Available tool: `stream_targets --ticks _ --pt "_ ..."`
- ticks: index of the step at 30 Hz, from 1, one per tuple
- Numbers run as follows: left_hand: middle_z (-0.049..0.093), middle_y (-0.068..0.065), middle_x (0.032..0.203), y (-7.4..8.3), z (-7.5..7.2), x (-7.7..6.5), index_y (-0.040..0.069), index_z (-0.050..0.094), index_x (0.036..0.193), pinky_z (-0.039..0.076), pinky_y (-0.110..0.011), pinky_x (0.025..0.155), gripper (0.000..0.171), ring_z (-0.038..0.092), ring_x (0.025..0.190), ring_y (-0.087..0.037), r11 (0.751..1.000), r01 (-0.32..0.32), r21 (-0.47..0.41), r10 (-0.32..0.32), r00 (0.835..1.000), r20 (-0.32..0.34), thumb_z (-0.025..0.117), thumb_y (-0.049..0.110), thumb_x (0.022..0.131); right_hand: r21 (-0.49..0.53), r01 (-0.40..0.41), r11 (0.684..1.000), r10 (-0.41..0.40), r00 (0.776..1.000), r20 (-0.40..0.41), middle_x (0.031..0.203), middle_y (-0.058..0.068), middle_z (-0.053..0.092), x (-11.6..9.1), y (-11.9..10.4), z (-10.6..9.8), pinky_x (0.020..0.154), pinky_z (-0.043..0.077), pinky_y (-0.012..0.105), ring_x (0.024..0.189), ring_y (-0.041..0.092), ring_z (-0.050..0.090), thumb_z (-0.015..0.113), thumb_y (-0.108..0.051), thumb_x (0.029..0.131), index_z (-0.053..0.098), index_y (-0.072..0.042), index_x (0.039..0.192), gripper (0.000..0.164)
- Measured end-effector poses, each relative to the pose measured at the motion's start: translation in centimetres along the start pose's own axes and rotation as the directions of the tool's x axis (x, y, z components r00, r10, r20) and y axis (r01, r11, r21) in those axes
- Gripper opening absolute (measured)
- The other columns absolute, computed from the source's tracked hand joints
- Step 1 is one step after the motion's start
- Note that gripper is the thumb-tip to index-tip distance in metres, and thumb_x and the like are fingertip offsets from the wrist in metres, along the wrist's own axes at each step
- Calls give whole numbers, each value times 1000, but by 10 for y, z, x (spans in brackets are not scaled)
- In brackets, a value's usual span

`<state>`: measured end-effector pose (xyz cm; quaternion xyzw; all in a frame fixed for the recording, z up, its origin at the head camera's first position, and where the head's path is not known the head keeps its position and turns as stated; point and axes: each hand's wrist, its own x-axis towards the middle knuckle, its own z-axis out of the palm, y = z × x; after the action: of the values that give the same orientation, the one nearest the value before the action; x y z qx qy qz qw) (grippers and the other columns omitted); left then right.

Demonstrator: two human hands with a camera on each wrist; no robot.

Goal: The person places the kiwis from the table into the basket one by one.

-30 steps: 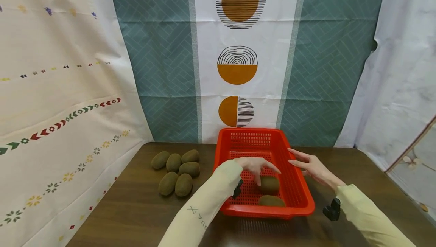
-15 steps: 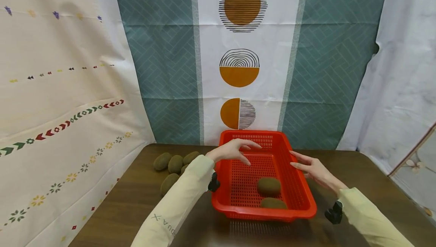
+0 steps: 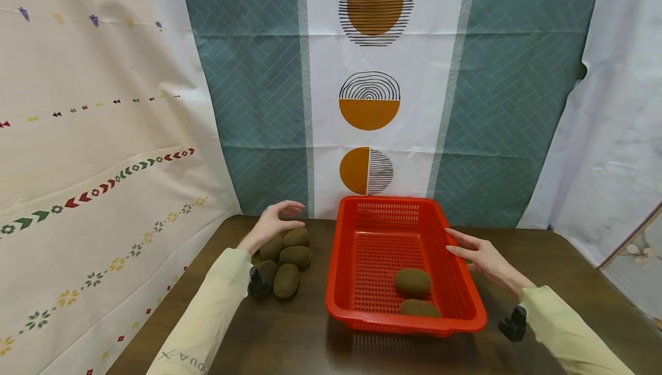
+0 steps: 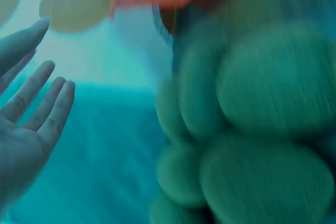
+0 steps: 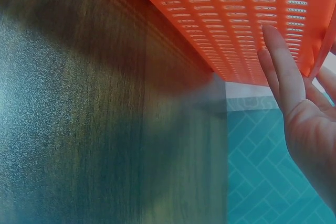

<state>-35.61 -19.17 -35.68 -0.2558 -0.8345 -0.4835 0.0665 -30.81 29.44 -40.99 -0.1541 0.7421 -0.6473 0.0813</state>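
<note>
My left hand (image 3: 279, 220) hovers over the far-left group of brown, fuzzy kiwis (image 3: 296, 256), fingers loosely bent with nothing between them. In the left wrist view the fingers spread at the left, apart from the blurred kiwis (image 4: 268, 177). My right hand (image 3: 483, 257) holds the right rim of a red perforated plastic basket (image 3: 405, 322). Seen from the right wrist, two long fingers (image 5: 286, 72) lie against the basket's outer side wall (image 5: 226, 19), while others reach over the rim. Inside the basket, two kiwis (image 3: 412, 282) lie toward the near right.
Everything stands on a dark wooden table (image 3: 289, 335). A teal and white patterned cloth (image 3: 258, 105) hangs behind its far edge. A cream embroidered cloth (image 3: 103, 162) hangs on the left, and a pale marbled one (image 3: 615, 151) on the right.
My left hand has moved left out of the basket, over to the kiwi group, uncovering the two kiwis inside. My right hand stays at the basket's rim.
</note>
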Motion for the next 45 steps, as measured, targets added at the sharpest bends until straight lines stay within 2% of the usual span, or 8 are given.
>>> stream_targets --ticks 4,11,17,24,26,30,41,45 --pt "54 -20 114 -27 -21 -19 2 57 117 43 -45 82 42 51 101 -33 996 82 21 -79 990 -117 71 13 79 -7 -7 1000 7 1000 -6 135 29 31 -1 -1 -1 72 46 51 97 34 57 52 -12 93 26 -1 141 57" --pt "55 -21 112 -65 -41 -48 2 57 117 38 -49 85 45 49 103 -38 978 166 126 -128 955 -267 74 14 77 -2 -27 1000 27 999 -22 135 28 31 0 0 0 72 46 51 97 34 57 54 -14 92 27 -2 141 58" --pt "48 -24 116 -85 -44 -66 -3 54 119 35 -50 86 49 43 105 -41 954 247 168 -173 915 -363 73 12 76 -6 -25 1000 24 1000 -16 135 29 30 -1 -1 1 71 46 52 97 33 57 54 -15 92 25 -1 142 59" --pt "42 -27 122 -100 -39 -74 -4 48 124 32 -48 89 55 40 108 -42 935 342 92 -270 857 -439 73 11 77 2 -30 1000 30 999 -30 136 28 30 0 -1 0 71 46 51 97 34 57 54 -14 92 26 -2 142 58" --pt "42 -29 122 -103 -38 -74 -4 47 124 31 -48 90 57 39 109 -42 928 364 85 -290 844 -452 73 11 76 -2 -26 1000 26 999 -23 135 29 30 0 -1 0 71 46 51 97 34 57 54 -14 92 26 -2 142 58" --pt "43 -31 121 -108 -38 -73 -5 48 124 30 -49 91 57 38 111 -43 914 396 86 -316 831 -458 73 13 76 -3 -17 1000 17 1000 -16 135 30 31 0 -1 0 71 46 51 97 35 57 54 -15 92 26 -1 141 59" --pt "38 -30 127 -116 -35 -66 -4 41 130 26 -51 94 60 31 118 -44 893 450 26 -410 835 -368 69 17 81 11 -24 1000 24 999 -23 136 27 31 0 1 -2 72 46 52 98 35 57 54 -14 92 27 -3 142 58" --pt "37 -32 127 -119 -34 -67 -4 41 130 29 -52 92 58 30 118 -44 885 465 14 -429 828 -361 68 14 82 15 -32 999 32 999 -19 136 26 32 1 3 -2 73 45 52 99 34 56 53 -14 92 28 -4 142 57"
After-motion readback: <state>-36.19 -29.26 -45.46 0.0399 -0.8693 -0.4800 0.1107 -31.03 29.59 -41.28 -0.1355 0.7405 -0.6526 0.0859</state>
